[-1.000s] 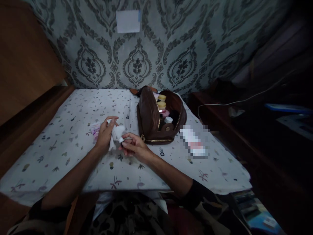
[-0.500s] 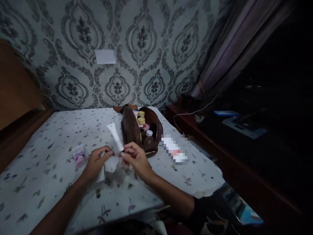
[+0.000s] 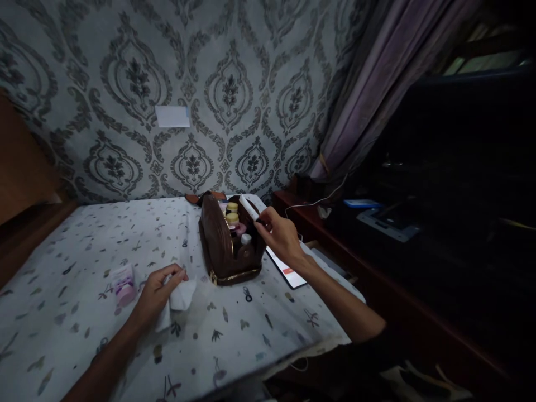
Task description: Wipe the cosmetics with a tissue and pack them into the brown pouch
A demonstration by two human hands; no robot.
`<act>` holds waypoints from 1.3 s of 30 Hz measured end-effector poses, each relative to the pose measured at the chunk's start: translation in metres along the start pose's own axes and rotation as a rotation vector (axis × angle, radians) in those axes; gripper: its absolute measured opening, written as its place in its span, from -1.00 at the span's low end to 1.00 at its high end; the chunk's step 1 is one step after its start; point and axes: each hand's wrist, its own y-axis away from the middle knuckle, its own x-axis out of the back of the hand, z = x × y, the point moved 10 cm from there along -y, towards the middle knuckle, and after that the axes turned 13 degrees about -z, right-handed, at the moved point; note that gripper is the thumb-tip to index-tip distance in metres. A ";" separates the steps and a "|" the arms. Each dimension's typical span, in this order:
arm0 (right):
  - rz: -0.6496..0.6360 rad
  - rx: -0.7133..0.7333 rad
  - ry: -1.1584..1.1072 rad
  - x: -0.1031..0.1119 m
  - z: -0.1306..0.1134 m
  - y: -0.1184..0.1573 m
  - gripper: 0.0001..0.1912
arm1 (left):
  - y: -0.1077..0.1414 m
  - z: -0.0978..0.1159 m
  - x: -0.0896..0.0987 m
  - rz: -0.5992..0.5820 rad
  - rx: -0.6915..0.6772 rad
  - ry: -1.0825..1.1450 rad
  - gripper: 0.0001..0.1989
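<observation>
My right hand (image 3: pixel 280 234) pinches a white squeeze tube (image 3: pixel 248 208) by its dark cap end, over the right side of an open brown makeup bag (image 3: pixel 215 240). Inside the bag sit yellow-lidded jars (image 3: pixel 231 213), a white-capped bottle (image 3: pixel 245 239) and other small cosmetics. My left hand (image 3: pixel 161 287) is closed on a crumpled white tissue (image 3: pixel 183 295) above the tablecloth. Left of that hand lies a small tube with a pink cap and purple label (image 3: pixel 124 286).
A phone with a lit screen (image 3: pixel 288 272) lies right of the bag, partly behind my right forearm. The patterned tablecloth (image 3: pixel 234 346) covers the table up to the wallpapered wall (image 3: pixel 201 84). A white cable (image 3: pixel 322 198) runs along the reddish wooden ledge at right.
My right hand has carried the white tube from beside the left hand, rightward and away from me, to the bag's opening. The left hand still holds the tissue. The view has shifted slightly.
</observation>
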 end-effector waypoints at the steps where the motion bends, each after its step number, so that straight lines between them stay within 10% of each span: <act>1: -0.029 -0.022 0.091 -0.001 0.001 -0.005 -0.86 | 0.000 0.001 0.000 0.000 0.000 -0.005 -0.62; 13: -0.309 0.006 0.628 -0.028 -0.029 -0.045 -0.72 | -0.003 0.002 -0.003 -0.038 -0.005 -0.020 -0.63; 26: -0.395 0.089 0.705 -0.050 -0.027 -0.059 -0.72 | -0.002 0.001 -0.013 -0.140 0.009 -0.003 -0.63; 34: -0.141 0.056 0.428 -0.007 -0.025 -0.044 -0.78 | 0.000 0.007 0.001 -0.052 -0.015 0.006 -0.63; 39: 0.054 0.343 0.060 0.005 -0.048 -0.002 -0.82 | 0.010 0.005 0.056 0.304 0.054 0.105 -0.66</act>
